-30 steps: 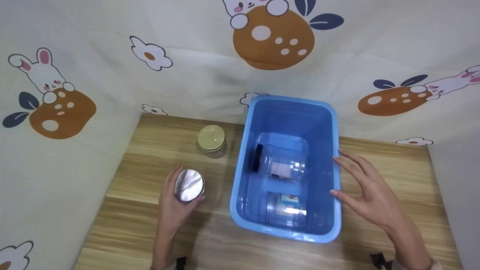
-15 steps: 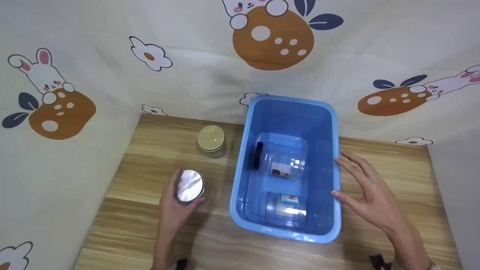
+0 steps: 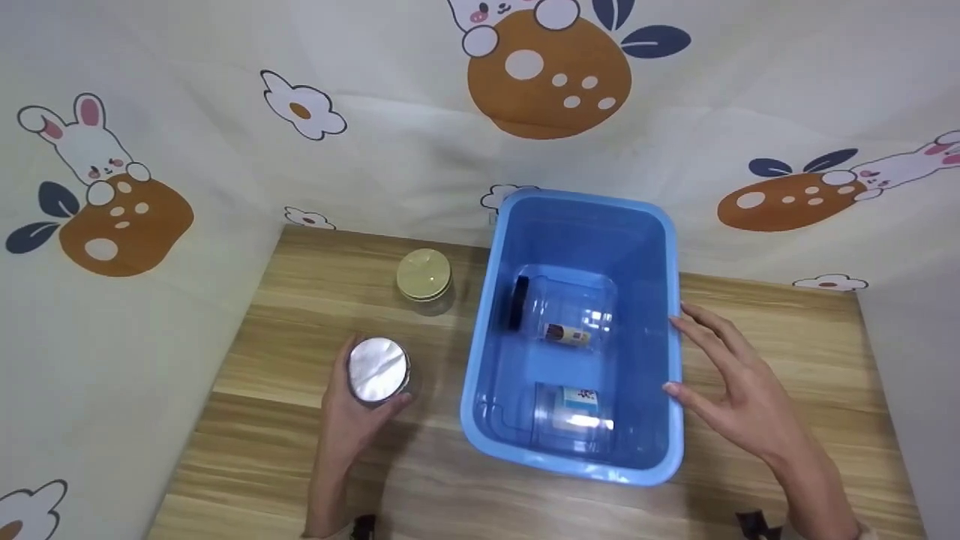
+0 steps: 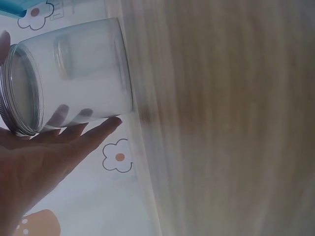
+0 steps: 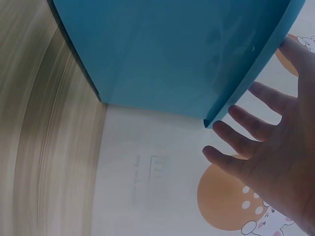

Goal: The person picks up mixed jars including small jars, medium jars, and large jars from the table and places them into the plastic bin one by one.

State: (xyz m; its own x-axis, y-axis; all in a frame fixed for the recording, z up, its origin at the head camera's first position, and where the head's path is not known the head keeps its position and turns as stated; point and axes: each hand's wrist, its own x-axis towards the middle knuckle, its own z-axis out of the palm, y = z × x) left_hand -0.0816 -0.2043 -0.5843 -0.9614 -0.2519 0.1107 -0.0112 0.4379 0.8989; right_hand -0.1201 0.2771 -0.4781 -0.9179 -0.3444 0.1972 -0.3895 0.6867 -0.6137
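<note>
My left hand (image 3: 350,412) holds a clear jar with a silver lid (image 3: 379,369), thumb on one side and fingers on the other. In the left wrist view the clear jar (image 4: 83,73) stands upright on the wooden table, its wall see-through. My right hand (image 3: 739,394) has its fingers spread, with the fingertips at the right rim of a blue plastic bin (image 3: 675,352). Inside the bin a clear jar with a black lid (image 3: 574,304) lies on its side. Nearer the front lies another clear jar with a blue and white label (image 3: 579,397).
Behind my left hand, a jar with a gold lid (image 3: 424,274) stands on the wooden table (image 3: 247,442). The patterned cloth (image 3: 390,135) rises at the back and both sides. The bin's back end is close to that cloth.
The black-lidded jar inside the bin has rolled slightly toward the back, and its label has turned into fuller view. Both hands stay nearly where they were.
</note>
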